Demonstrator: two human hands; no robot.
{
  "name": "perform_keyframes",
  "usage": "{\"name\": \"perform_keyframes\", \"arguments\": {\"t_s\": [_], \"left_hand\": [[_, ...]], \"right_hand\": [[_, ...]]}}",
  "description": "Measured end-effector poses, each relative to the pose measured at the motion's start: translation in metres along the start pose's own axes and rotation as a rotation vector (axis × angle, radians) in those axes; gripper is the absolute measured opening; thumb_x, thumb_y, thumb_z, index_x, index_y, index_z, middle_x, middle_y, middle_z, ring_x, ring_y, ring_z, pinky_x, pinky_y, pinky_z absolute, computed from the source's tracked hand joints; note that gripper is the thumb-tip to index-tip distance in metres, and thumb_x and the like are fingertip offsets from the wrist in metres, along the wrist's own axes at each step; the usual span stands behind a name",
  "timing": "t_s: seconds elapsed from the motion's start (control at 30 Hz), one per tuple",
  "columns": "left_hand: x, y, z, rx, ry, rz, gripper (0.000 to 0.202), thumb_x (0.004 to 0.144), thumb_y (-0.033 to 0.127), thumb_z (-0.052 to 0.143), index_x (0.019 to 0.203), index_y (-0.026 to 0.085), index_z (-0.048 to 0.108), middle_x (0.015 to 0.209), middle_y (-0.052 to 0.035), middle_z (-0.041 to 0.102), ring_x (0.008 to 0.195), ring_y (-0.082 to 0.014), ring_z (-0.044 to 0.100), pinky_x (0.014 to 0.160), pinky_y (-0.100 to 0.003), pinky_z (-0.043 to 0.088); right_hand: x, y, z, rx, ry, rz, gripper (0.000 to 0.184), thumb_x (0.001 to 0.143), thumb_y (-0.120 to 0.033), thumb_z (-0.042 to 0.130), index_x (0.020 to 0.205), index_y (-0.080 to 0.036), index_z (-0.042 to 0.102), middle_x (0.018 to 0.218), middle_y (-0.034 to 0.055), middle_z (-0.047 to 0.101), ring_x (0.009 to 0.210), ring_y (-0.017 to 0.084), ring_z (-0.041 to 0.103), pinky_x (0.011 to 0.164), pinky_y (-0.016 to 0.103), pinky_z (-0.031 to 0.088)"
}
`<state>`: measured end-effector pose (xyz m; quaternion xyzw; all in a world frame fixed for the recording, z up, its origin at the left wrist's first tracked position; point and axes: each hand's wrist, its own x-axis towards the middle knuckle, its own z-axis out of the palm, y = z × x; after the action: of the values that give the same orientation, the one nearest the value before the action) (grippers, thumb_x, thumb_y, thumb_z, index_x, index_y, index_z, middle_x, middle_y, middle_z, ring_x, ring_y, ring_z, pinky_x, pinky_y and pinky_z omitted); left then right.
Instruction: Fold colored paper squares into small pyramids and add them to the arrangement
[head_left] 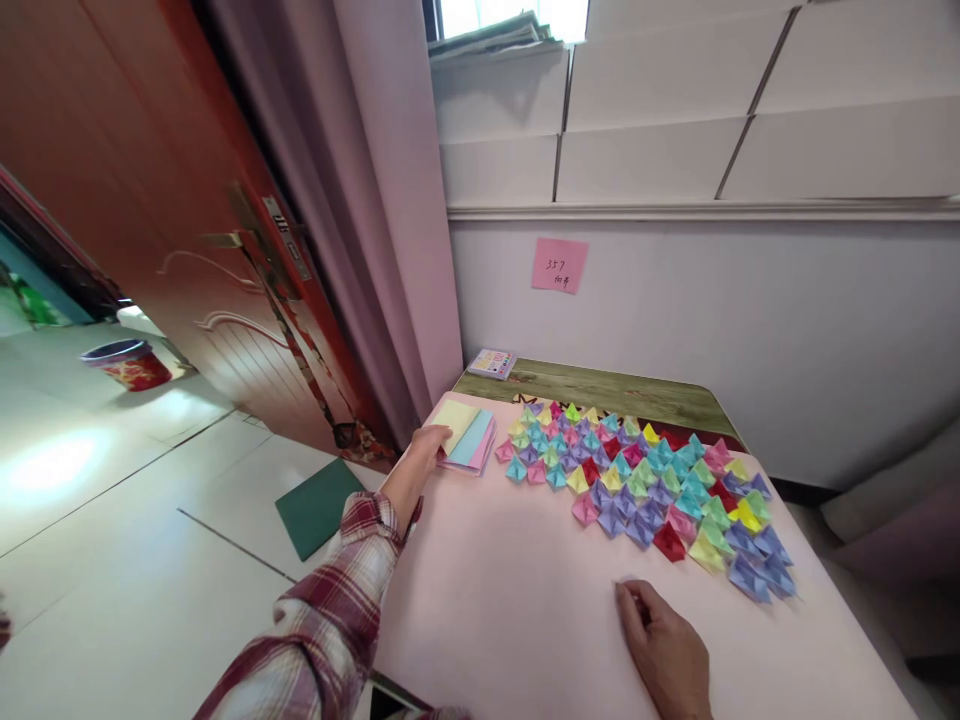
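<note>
My left hand (420,462) reaches out to a small stack of coloured paper squares (466,436) at the far left of the pink table (510,590), its fingers touching the stack's near edge; I cannot make out whether they grip a sheet. My right hand (664,650) rests on the table near the front, fingers loosely curled, holding nothing visible. Many small folded paper shapes (645,485) in several colours lie packed together across the table's far right.
A small pack of paper (491,363) lies on a wooden surface (637,395) behind the table. A pink note (559,265) sticks to the wall. A green sheet (319,505) lies on the tiled floor, near a red door (187,230) and curtain.
</note>
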<state>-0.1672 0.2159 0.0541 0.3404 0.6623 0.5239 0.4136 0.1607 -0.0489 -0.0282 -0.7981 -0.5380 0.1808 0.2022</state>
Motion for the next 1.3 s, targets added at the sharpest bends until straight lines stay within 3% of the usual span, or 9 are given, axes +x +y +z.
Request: {"name": "perform_keyframes", "arguments": {"t_s": [0.1, 0.2, 0.37, 0.53, 0.67, 0.8, 0.97, 1.1, 1.3], "left_hand": [[-0.019, 0.01, 0.0, 0.133, -0.094, 0.236, 0.006, 0.076, 0.019, 0.065, 0.077, 0.013, 0.066, 0.081, -0.0062, 0.069, 0.087, -0.0248, 0.066, 0.074, -0.032, 0.052], [-0.061, 0.002, 0.006, 0.194, -0.262, 0.485, 0.008, 0.079, 0.021, 0.061, 0.083, 0.02, 0.067, 0.098, -0.0057, 0.071, 0.107, -0.0248, 0.06, 0.093, -0.036, 0.047], [-0.15, -0.052, 0.015, 0.475, -0.823, 1.084, 0.019, 0.091, 0.018, 0.046, 0.1, 0.021, 0.063, 0.113, -0.0109, 0.068, 0.11, -0.0222, 0.059, 0.101, -0.042, 0.044], [-0.191, -0.092, 0.0, 0.39, -1.078, 1.025, 0.022, 0.092, 0.014, 0.042, 0.103, 0.021, 0.059, 0.115, -0.0109, 0.067, 0.114, -0.0209, 0.058, 0.101, -0.04, 0.045], [-0.199, -0.098, -0.013, 0.312, -1.042, 0.729, 0.018, 0.093, 0.021, 0.043, 0.1, 0.021, 0.06, 0.11, -0.0101, 0.067, 0.105, -0.0208, 0.062, 0.093, -0.036, 0.049], [-0.203, -0.101, -0.012, 0.29, -0.832, 0.473, 0.018, 0.095, 0.03, 0.044, 0.102, 0.02, 0.058, 0.097, -0.0068, 0.068, 0.089, -0.0195, 0.066, 0.08, -0.032, 0.052], [-0.212, -0.108, -0.003, 0.37, -0.302, 0.812, 0.043, 0.089, 0.022, 0.053, 0.131, 0.021, 0.043, 0.128, -0.0144, 0.055, 0.117, -0.0265, 0.055, 0.099, -0.045, 0.044], [-0.223, -0.111, 0.001, 0.558, -0.533, 1.202, 0.036, 0.087, 0.01, 0.052, 0.12, 0.023, 0.055, 0.118, -0.0107, 0.061, 0.114, -0.0257, 0.054, 0.101, -0.047, 0.041], [-0.227, -0.117, 0.01, 0.762, -0.686, 1.108, 0.024, 0.088, 0.016, 0.052, 0.11, 0.022, 0.059, 0.105, -0.01, 0.062, 0.101, -0.0253, 0.056, 0.09, -0.045, 0.046]], "right_hand": [[0.0, 0.003, 0.003, -0.01, 0.017, -0.018, 0.033, 0.092, -0.053, 0.039, 0.092, -0.034, 0.067, 0.073, -0.0036, 0.073, 0.067, 0.019, 0.07, 0.054, 0.024, 0.042], [0.0, 0.006, 0.008, 0.009, 0.068, -0.06, 0.033, 0.093, -0.051, 0.04, 0.092, -0.032, 0.067, 0.076, -0.0029, 0.073, 0.067, 0.018, 0.07, 0.054, 0.024, 0.044], [-0.001, 0.003, 0.013, 0.132, 0.262, -0.277, 0.043, 0.09, -0.043, 0.047, 0.127, -0.022, 0.056, 0.103, 0.0072, 0.07, 0.067, 0.015, 0.066, 0.058, 0.024, 0.052], [-0.005, -0.009, 0.007, 0.182, 0.172, -0.427, 0.064, 0.082, -0.018, 0.048, 0.145, -0.027, 0.038, 0.147, 0.0108, 0.043, 0.095, 0.019, 0.065, 0.068, 0.029, 0.056], [-0.004, -0.012, 0.007, 0.263, 0.015, -0.445, 0.042, 0.079, -0.016, 0.049, 0.118, -0.023, 0.064, 0.137, 0.0109, 0.052, 0.08, 0.017, 0.065, 0.067, 0.028, 0.053], [0.004, -0.017, 0.011, 0.297, -0.069, -0.358, 0.027, 0.089, -0.038, 0.05, 0.087, -0.019, 0.07, 0.08, 0.0048, 0.068, 0.06, 0.014, 0.057, 0.059, 0.024, 0.045], [0.009, -0.032, 0.011, 0.208, -0.043, -0.196, 0.034, 0.088, -0.046, 0.051, 0.074, -0.019, 0.065, 0.059, -0.001, 0.057, 0.055, 0.014, 0.053, 0.053, 0.023, 0.035], [0.008, -0.038, 0.011, 0.174, -0.057, -0.14, 0.028, 0.084, -0.041, 0.053, 0.1, -0.021, 0.065, 0.065, -0.0021, 0.061, 0.06, 0.017, 0.059, 0.055, 0.024, 0.037], [0.017, -0.041, 0.007, 0.129, 0.015, -0.116, 0.051, 0.081, -0.041, 0.058, 0.127, -0.02, 0.051, 0.11, 0.0071, 0.062, 0.079, 0.019, 0.063, 0.071, 0.029, 0.046]]}}
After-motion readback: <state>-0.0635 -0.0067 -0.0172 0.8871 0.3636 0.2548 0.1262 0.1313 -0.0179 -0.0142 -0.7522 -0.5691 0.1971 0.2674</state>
